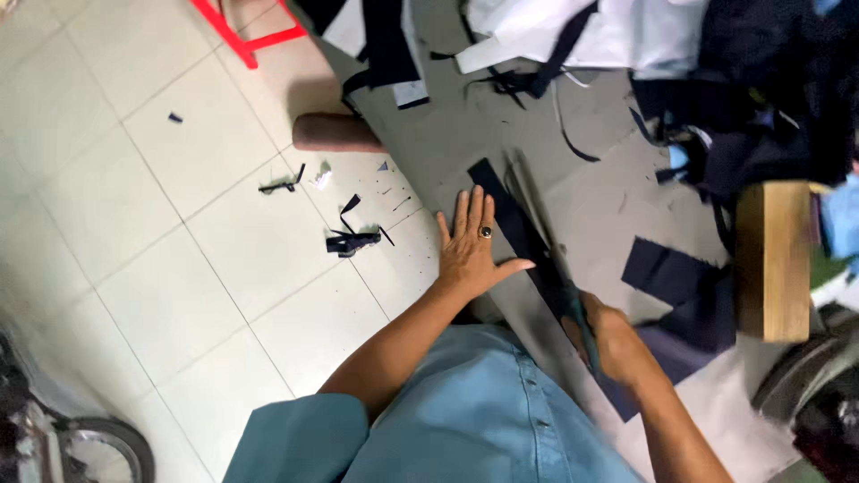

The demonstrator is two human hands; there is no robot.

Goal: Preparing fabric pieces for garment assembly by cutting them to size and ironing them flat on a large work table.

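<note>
1. Under the head camera: left hand (472, 246) spread flat, fingers apart, pressing on the grey sheet (465, 143) just beside a long dark fabric strip (514, 224); ring on one finger.
2. Right hand (613, 340) wrapped tight round the handle of scissors (559, 268), blades lying along the strip's edge; motion blur there, exact blade position hard to tell.
3. Around the hands: dark blue fabric pieces (680, 295) to the right of the strip, partly under the right forearm; wooden block (774, 259) further right, upright.
4. Toward the top: heap of dark cloth (769, 98) and white fabric (617, 31) with loose dark trimmings lying over the grey sheet.
5. On the tiled floor (134, 206) to the left: small dark scraps (353, 240), well apart from the left hand; a brownish roll (335, 132) touching the sheet's edge; red frame legs (250, 40) near the top.
6. Containers: none to be told from this view.
</note>
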